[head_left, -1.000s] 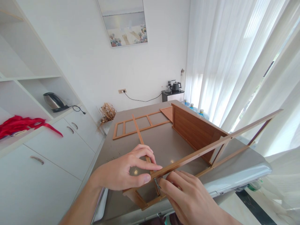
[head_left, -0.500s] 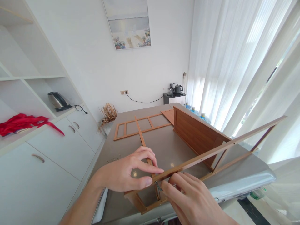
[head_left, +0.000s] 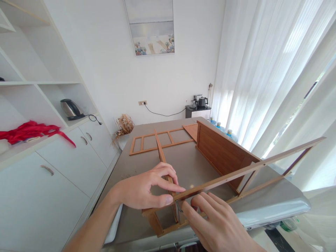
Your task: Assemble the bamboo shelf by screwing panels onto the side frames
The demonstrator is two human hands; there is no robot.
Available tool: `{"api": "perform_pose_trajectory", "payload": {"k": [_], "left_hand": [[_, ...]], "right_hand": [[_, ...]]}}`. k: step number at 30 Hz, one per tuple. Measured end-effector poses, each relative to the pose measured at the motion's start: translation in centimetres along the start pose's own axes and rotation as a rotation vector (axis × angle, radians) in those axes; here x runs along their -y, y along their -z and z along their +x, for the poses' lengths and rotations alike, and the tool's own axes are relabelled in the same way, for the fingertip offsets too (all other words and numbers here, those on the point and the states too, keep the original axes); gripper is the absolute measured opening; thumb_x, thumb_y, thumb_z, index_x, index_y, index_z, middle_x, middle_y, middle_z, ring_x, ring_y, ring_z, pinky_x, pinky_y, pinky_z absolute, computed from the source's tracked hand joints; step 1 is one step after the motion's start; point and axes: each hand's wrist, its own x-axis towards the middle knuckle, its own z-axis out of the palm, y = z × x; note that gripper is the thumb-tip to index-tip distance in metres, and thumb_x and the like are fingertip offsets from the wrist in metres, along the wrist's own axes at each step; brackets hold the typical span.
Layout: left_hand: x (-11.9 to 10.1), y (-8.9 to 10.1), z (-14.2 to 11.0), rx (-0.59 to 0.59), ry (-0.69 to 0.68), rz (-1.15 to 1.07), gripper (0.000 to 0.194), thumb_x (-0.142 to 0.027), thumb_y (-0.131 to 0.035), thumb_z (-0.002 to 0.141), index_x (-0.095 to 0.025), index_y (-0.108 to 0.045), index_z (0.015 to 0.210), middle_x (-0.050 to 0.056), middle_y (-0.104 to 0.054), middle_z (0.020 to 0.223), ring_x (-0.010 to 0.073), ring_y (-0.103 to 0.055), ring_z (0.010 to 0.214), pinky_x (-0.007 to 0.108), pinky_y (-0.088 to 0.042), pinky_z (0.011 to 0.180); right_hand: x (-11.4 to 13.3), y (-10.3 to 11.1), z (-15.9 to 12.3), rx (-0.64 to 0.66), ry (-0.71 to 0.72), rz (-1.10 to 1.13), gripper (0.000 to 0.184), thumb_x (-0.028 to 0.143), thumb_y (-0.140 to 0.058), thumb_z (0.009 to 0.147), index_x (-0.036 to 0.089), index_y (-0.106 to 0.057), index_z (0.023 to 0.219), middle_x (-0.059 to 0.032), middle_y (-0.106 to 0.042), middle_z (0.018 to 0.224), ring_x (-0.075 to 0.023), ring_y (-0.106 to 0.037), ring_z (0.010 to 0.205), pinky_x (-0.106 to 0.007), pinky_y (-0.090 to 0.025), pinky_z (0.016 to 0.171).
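A wooden ladder-like frame [head_left: 225, 178] stands on edge along the near side of the table, its upper rail slanting away to the right. At its near left part, my left hand [head_left: 147, 187] pinches the rail between thumb and fingers, where a long wooden crosspiece [head_left: 160, 150] meets it. The crosspiece runs back across the table. Just below that joint, a bent metal hex key [head_left: 179, 206] shows against the frame, with my right hand [head_left: 215, 218] closed around its other end. Those fingers hide most of the key.
On the grey table [head_left: 181, 164], another ladder-like frame [head_left: 135, 153] lies flat at the back. A brown wooden panel [head_left: 223, 154] stands on edge to the right, near a thin board [head_left: 191, 130]. Small hardware pieces [head_left: 128, 175] lie left. White cabinets [head_left: 63, 178] line the left side.
The camera view has shifted slightly, so the room sits further right. Both hands keep their places at the joint, and the visible part of the hex key looks little changed.
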Motion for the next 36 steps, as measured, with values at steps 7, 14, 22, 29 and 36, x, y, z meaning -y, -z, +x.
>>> {"api": "perform_pose_trajectory", "payload": {"k": [7,14,22,29,36], "left_hand": [[0.0,0.0,-0.1,0.006,0.005,-0.004,0.035,-0.031,-0.063,0.096,-0.031,-0.070,0.131,0.006,-0.060,0.120,0.0203,-0.048,0.127,0.036,-0.038,0.118],[0.1,0.1,-0.2,0.013,0.013,0.003,0.036,-0.032,-0.062,0.097,-0.033,-0.069,0.132,0.005,-0.060,0.122,0.0210,-0.048,0.127,0.037,-0.038,0.118],[0.1,0.0,-0.1,0.017,0.015,0.005,0.037,-0.029,-0.063,0.096,-0.033,-0.069,0.132,0.005,-0.059,0.122,0.0207,-0.048,0.127,0.037,-0.037,0.118],[0.1,0.1,-0.2,0.021,0.020,-0.003,0.035,-0.030,-0.063,0.097,-0.031,-0.069,0.131,0.006,-0.059,0.122,0.0202,-0.046,0.129,0.037,-0.036,0.120],[0.0,0.0,0.1,0.014,0.006,-0.001,0.034,-0.027,-0.064,0.095,-0.030,-0.072,0.127,0.007,-0.060,0.119,0.0209,-0.048,0.127,0.038,-0.038,0.119]], "right_hand": [[0.0,1.0,0.2,0.014,0.026,-0.034,0.027,0.010,-0.040,0.101,0.013,-0.064,0.114,-0.0073,-0.060,0.087,-0.0215,-0.058,0.079,-0.034,-0.047,0.071],[0.4,1.5,0.7,0.025,0.040,-0.087,0.031,0.013,-0.035,0.104,0.014,-0.065,0.112,-0.0060,-0.057,0.083,-0.0202,-0.054,0.073,-0.033,-0.045,0.067],[0.6,1.5,0.6,0.085,-0.020,-0.017,0.025,0.012,-0.041,0.102,0.016,-0.064,0.111,-0.0063,-0.060,0.087,-0.0196,-0.056,0.077,-0.032,-0.047,0.072],[1.2,-1.3,0.0,-0.060,-0.110,0.163,0.020,0.012,-0.041,0.104,0.019,-0.056,0.094,-0.0007,-0.062,0.076,-0.0156,-0.053,0.064,-0.028,-0.038,0.061],[1.8,-3.2,-0.7,-0.066,-0.280,0.572,0.016,0.017,-0.040,0.108,0.021,-0.055,0.109,0.0002,-0.068,0.084,-0.0120,-0.067,0.073,-0.019,-0.048,0.068]]}}
